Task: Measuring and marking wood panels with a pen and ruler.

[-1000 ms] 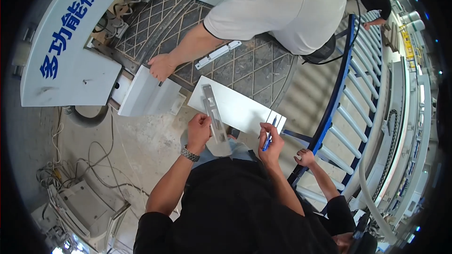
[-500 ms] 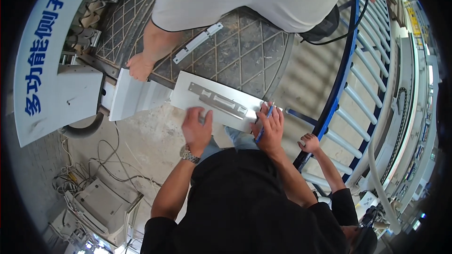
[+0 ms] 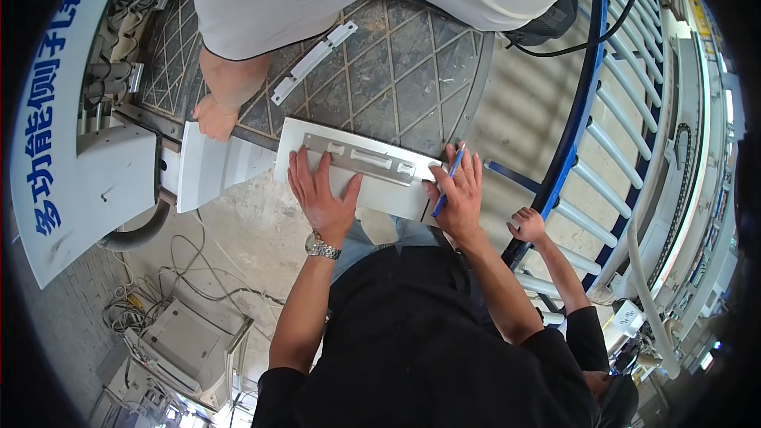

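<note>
A flat grey metal template (image 3: 345, 157) with cut-out slots lies along a white board (image 3: 392, 204) in front of me. My left hand (image 3: 323, 202) rests on the template's left part, fingers spread and pressing down, thumb toward the near edge. A blue pencil (image 3: 456, 162) is held in my right hand (image 3: 458, 204), its tip pointing away from me. The fingers of that hand also touch the right end of the template and board. Part of the template's left end is hidden under my left fingers.
Beyond the board is a dark, grid-patterned surface (image 3: 372, 71) with a slotted metal strip (image 3: 315, 61). A co-worker's hand (image 3: 216, 117) rests by a white panel (image 3: 208, 166) at left. Another person's hand (image 3: 527, 225) is near the blue-framed roller conveyor (image 3: 575, 154). Cables (image 3: 198, 269) lie on the floor.
My left hand has come down onto the template's left part from the air near the board's close edge. My right hand keeps the pencil at the right end. The view has shifted slightly.
</note>
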`<state>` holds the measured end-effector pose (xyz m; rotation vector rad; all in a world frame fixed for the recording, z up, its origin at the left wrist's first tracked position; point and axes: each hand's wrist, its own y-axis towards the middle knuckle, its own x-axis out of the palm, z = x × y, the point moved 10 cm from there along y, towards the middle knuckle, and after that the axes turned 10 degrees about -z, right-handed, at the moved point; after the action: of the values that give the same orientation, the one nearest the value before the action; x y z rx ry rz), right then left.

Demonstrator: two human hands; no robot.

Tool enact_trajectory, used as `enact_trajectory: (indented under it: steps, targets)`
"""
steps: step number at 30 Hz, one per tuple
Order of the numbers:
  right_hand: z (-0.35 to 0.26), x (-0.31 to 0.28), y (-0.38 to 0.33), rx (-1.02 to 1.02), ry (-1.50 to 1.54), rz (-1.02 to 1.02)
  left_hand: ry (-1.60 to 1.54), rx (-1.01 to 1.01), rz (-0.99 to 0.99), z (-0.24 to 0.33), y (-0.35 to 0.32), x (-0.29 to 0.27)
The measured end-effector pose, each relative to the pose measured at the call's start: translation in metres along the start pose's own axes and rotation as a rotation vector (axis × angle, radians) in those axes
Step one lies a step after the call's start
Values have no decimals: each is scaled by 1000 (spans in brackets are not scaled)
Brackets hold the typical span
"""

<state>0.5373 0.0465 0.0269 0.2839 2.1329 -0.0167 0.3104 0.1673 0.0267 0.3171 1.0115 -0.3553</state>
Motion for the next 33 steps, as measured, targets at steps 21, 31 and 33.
enact_trajectory:
  steps: [21,31,33]
  targets:
    - [-2,-2,2,-14,27,6,-24,-35,14,-7,0,5]
    - [0,-1,1,-7,28,11,-37,-15,17,-5,1,4]
    - [1,-1,1,0,12,11,-37,-14,31,-4,1,2]
